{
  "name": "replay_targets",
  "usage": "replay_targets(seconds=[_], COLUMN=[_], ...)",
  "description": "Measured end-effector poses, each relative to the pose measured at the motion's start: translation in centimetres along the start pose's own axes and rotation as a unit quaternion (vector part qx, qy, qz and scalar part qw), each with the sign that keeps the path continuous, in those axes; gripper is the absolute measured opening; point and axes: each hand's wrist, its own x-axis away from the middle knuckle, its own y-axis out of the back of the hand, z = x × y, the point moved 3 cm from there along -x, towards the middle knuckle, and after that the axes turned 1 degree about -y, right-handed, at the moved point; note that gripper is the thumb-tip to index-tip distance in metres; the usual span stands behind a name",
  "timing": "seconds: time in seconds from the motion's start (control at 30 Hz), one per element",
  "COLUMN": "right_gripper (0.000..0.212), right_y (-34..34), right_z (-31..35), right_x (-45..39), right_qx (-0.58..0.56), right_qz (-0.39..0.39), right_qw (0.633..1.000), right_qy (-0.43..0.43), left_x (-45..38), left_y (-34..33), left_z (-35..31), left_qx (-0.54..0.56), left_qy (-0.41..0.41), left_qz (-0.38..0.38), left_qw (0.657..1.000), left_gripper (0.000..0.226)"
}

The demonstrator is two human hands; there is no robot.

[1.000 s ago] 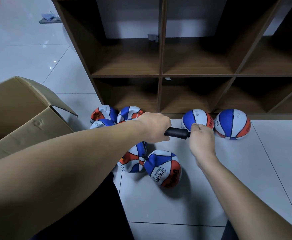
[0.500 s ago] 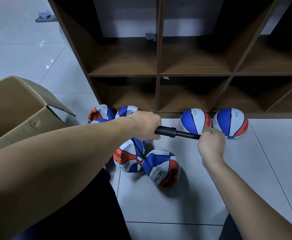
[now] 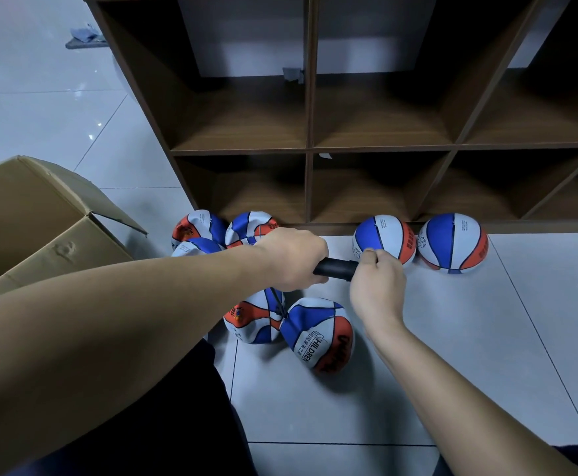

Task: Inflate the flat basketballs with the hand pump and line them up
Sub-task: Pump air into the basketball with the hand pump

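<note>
My left hand (image 3: pixel 291 261) grips the barrel of a black hand pump (image 3: pixel 337 269) held level above the floor. My right hand (image 3: pixel 378 283) grips the pump's handle, pushed up against the barrel end. A thin black hose (image 3: pixel 277 302) hangs from the pump down to two blue, white and red basketballs, one under my left hand (image 3: pixel 256 319) and one printed CHILDREN (image 3: pixel 318 334); which of them it enters I cannot tell. Two round balls (image 3: pixel 383 238) (image 3: pixel 454 242) stand side by side against the shelf base. Three dented balls (image 3: pixel 198 228) lie at the shelf's left corner.
A dark wooden cubby shelf (image 3: pixel 310 149) with bare compartments rises straight ahead. An open cardboard box (image 3: pixel 33 221) stands on the left. White tiled floor (image 3: pixel 469 355) spreads to the right and toward me. My dark-trousered legs fill the bottom left.
My right hand pulled the handle out to the right, baring the rod, then pushed it back in against the barrel. My left hand kept its hold on the barrel.
</note>
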Motion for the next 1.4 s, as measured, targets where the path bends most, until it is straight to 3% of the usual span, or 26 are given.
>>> replay_targets(seconds=[0.27, 0.47, 0.67, 0.8, 0.97, 1.4], right_gripper=[0.039, 0.040, 0.031, 0.032, 0.038, 0.037], right_y=[0.0, 0.8, 4.0, 4.1, 2.8, -1.1], right_z=[-0.7, -0.8, -3.5, -4.1, -2.9, -1.7], right_x=[-0.5, -2.3, -5.0, -4.9, -4.0, -0.7], right_qx=[0.009, 0.009, -0.064, -0.091, -0.067, -0.034], right_qz=[0.011, 0.040, -0.001, -0.018, -0.067, -0.014], right_qw=[1.000, 0.999, 0.991, 0.986, 0.990, 0.997], right_qy=[0.004, 0.007, -0.120, -0.139, -0.106, -0.065], left_x=[-0.5, -0.8, -0.1, -0.3, -0.7, -0.1], left_y=[-0.5, -0.4, 0.0, -0.2, 0.2, 0.1], left_z=[-0.1, 0.6, 4.2, 3.8, 3.0, 0.1], left_qx=[0.002, 0.046, 0.033, 0.026, 0.004, -0.040], left_qy=[-0.007, 0.003, 0.055, 0.054, 0.045, 0.006], left_qz=[0.015, 0.011, 0.047, 0.056, 0.043, 0.039], left_qw=[1.000, 0.999, 0.997, 0.997, 0.998, 0.998], left_gripper=[0.028, 0.033, 0.029, 0.028, 0.031, 0.028])
